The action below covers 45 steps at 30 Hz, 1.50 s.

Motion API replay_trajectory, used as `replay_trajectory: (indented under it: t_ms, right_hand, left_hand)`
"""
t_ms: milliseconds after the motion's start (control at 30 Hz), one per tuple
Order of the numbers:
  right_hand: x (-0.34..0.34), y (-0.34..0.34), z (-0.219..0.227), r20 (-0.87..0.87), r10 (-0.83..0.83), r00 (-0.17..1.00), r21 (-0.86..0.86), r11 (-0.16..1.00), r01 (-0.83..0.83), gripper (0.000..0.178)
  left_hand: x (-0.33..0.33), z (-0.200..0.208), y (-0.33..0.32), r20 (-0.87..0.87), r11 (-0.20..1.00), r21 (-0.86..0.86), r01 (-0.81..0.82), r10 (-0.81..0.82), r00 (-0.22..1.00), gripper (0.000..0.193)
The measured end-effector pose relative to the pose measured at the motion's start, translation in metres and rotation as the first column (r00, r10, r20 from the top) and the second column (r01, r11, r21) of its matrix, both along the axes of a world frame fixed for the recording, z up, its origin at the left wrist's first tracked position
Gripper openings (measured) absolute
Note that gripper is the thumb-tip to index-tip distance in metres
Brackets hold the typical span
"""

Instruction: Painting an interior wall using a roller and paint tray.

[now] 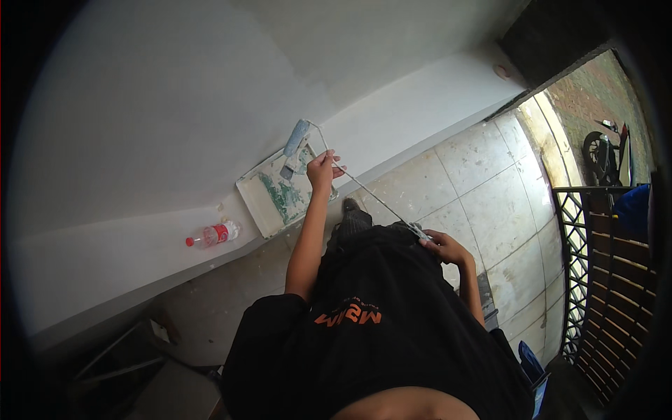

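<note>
A paint roller with a blue-grey sleeve [297, 138] runs on a long thin metal rod from the wall side down to my waist. My left hand [323, 170] is closed round the rod a short way below the sleeve, some fingertips sticking out past it. At the other end, my right hand [446, 248] grips the roller's handle beside my hip. Beneath the sleeve lies a pale paint tray [253, 208] smeared with green and white. A flat paintbrush [288, 170] rests at the tray, partly overlapped by the roller in this view.
A clear plastic bottle [213, 235] with a red cap lies on the white ledge [392, 115] left of the tray. Pale floor tiles [483, 168] stretch to the right. A dark metal gate [595, 280] stands at far right, with a wheel [598, 155] outside.
</note>
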State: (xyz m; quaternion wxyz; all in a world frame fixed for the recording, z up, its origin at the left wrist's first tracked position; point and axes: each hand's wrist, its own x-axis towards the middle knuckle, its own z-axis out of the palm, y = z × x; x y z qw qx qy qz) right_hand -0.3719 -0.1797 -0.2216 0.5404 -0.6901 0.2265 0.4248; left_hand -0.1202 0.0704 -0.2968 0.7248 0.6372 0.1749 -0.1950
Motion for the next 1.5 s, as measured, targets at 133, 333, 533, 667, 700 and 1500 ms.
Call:
replay_trajectory:
  t_ms: [133,333,533,667,700,1500]
  right_hand:
    - [-0.043,-0.004,0.006,0.389,-0.255,0.885,0.133,0.966,0.22,0.045]
    - [-0.041,0.007,0.083,0.44,-0.359,0.823,0.168,0.933,0.317,0.042]
    - [-0.027,0.018,0.112,0.526,-0.353,0.774,0.047,0.921,0.388,0.042]
    - [-0.014,0.022,0.111,0.602,-0.383,0.701,0.071,0.9,0.43,0.041]
    - [-0.008,0.025,0.121,0.57,-0.373,0.732,0.054,0.906,0.419,0.041]
    - [0.071,0.07,0.21,0.384,-0.407,0.829,0.007,0.899,0.438,0.047]
  left_hand:
    - [0.01,0.019,-0.039,0.1,0.988,0.149,0.051,-0.066,0.993,0.026]
    - [0.015,0.036,-0.08,0.343,0.967,0.177,-0.184,0.115,0.932,0.023]
    - [0.035,0.054,-0.104,0.305,0.975,0.048,-0.215,0.191,0.933,0.023]
    - [0.052,0.068,-0.11,0.196,0.982,0.026,-0.188,0.179,0.964,0.027]
    - [0.059,0.069,-0.106,0.172,0.984,0.035,-0.176,0.167,0.971,0.025]
    - [0.099,0.092,-0.089,-0.145,0.914,-0.395,-0.092,0.036,0.989,0.018]
